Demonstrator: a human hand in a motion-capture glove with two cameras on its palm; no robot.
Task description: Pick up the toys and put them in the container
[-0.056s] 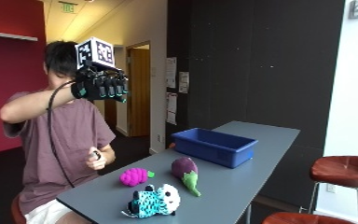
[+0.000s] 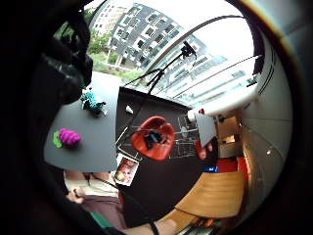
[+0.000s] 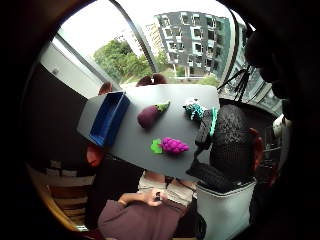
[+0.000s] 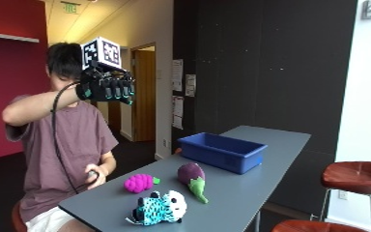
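Toys — grape plush [image 4: 140, 183], eggplant plush [image 4: 192, 177], spotted plush [image 4: 160, 208] — near table [image 4: 276, 159] front edge; gloved right hand [image 4: 106, 89] raised high, fingers relaxed, holding nothing. Risk: clumsy reach nudging spotted plush off edge.

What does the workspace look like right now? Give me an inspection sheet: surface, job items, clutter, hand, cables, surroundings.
Surface: grey table, holding three toys and the container.
Job's things: blue container appears empty, no toy seen in it; purple eggplant toy beside it; pink grape toy near the person's edge; teal and white plush toy at the near end. All lie apart from each other.
Clutter: nothing seen.
Hand: gloved right hand raised at head height, holding nothing, fingers relaxed.
Cables: one black cable hangs from the glove along the arm.
Surroundings: brown stool beside the table; dark wall panels, doorway behind.
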